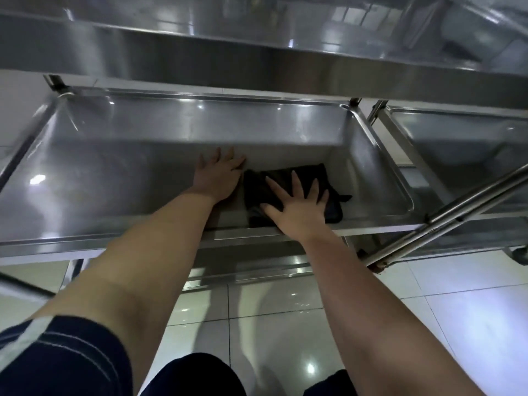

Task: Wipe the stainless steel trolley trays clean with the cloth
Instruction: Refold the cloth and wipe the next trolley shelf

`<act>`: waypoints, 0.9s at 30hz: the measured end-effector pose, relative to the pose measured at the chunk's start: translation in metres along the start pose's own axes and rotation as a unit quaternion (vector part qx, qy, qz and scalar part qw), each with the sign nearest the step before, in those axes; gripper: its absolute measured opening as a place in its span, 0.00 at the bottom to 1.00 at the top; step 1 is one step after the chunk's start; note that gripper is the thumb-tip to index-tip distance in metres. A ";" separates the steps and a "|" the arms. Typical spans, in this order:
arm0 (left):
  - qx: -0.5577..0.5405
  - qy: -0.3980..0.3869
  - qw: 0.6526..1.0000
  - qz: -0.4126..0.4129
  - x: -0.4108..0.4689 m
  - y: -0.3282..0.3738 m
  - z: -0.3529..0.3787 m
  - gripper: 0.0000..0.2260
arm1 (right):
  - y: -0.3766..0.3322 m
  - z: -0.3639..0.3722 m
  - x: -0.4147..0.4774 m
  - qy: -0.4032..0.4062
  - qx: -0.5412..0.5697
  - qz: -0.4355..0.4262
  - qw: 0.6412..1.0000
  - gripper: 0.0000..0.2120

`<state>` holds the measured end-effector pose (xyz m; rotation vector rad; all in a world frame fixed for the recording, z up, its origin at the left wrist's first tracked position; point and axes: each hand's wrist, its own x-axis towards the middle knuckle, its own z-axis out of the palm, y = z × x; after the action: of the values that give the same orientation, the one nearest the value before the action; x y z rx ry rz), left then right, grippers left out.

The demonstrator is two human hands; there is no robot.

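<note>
Black cloth (254,192), right of centre in the tray (114,172). I read right hand (300,207) spread flat on it, left hand (220,178) open on steel. Risk: cloth bunches, corners go unwiped.

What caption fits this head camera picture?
Right hand presses a dark cloth flat in the steel tray; left hand rests beside it.

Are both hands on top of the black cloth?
No, only the right hand presses flat on the cloth; the left hand lies flat on the bare tray beside it.
</note>
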<state>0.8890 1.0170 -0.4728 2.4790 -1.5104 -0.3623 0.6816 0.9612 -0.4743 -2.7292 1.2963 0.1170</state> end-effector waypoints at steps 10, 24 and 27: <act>0.086 -0.003 0.995 -0.053 -0.060 -0.119 -0.045 0.23 | 0.003 -0.008 0.001 -0.033 -0.028 0.015 0.999 0.30; 0.078 -0.007 0.997 -0.028 -0.053 -0.141 -0.039 0.21 | -0.185 0.018 -0.015 -0.016 -0.017 -0.024 0.999 0.34; -0.027 -0.025 0.998 -0.049 -0.053 -0.131 -0.059 0.20 | -0.179 0.015 -0.014 -0.019 -0.011 -0.019 1.000 0.33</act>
<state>0.9943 1.1268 -0.4524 2.5255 -1.3812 -0.4797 0.8110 1.0860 -0.4747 -2.7544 1.2414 0.1787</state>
